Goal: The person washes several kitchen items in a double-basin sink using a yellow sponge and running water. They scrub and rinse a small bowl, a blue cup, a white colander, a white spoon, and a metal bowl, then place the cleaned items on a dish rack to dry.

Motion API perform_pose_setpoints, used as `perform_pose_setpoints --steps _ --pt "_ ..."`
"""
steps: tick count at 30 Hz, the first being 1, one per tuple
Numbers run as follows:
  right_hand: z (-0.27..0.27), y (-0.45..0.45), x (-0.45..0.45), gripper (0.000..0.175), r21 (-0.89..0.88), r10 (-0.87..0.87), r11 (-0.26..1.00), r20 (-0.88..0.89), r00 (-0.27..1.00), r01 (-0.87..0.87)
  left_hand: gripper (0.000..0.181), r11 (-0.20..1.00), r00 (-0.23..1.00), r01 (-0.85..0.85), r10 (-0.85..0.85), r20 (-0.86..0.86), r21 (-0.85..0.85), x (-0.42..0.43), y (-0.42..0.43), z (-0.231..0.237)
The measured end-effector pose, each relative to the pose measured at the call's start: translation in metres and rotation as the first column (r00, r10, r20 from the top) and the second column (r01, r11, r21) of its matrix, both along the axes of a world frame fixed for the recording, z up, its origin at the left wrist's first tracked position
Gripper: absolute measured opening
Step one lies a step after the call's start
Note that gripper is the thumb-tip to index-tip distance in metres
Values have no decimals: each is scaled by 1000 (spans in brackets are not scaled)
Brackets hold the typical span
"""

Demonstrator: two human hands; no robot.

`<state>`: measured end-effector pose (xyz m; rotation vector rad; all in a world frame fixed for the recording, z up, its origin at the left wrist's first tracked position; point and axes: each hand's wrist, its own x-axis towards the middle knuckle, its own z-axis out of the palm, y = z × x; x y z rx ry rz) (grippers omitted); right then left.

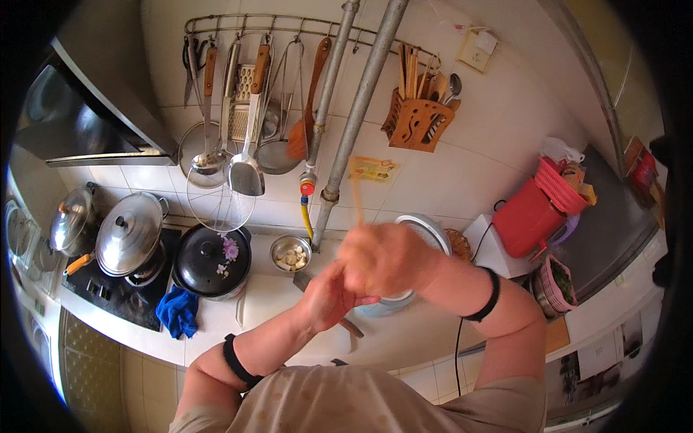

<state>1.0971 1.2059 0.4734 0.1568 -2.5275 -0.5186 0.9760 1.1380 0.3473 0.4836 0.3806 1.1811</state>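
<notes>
My right hand (pixel 387 257) is closed in front of my chest, blurred by motion, with a thin wooden stick, perhaps a chopstick (pixel 356 195), standing up from the fist. Just below and left of it, my left hand (pixel 330 297) touches or overlaps the right; whether it grips anything is hidden. Beneath both hands lie a white cutting board (pixel 270 308) and a knife (pixel 352 327), mostly covered by them. A steel bowl (pixel 275 251) of pale peeled pieces, perhaps garlic (pixel 292 258), stands near the wall. Behind my right hand is a round light-coloured appliance or pot (pixel 433 230), partly hidden.
Left are a black lidded pot (pixel 187 260) with flowers, lidded steel pans (pixel 130 233) on a hob, and a blue cloth (pixel 177 313). Utensils hang from a wall rack (pixel 270 24) beside metal pipes (pixel 360 103). A wooden utensil holder (pixel 419 127) hangs right, above a red container (pixel 528 216).
</notes>
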Motion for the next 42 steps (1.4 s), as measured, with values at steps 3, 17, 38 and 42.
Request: perform_pose_setpoints --steps 3,17,38,42 --pt "53 34 27 15 -109 -116 991 -335 935 83 39 997 993 75 -72 -96 23 -15 1 -21" --pt "180 143 101 23 -510 -633 745 -340 696 429 24 802 826 -540 446 -345 -256 -145 -120 -171" --pt "206 267 54 13 -110 -237 962 -786 571 248 20 517 659 -750 641 -394 -413 -144 -198 -207" --pt "199 285 39 20 -213 -344 935 -746 570 285 20 480 631 -771 666 -398 -418 -139 -206 -206"
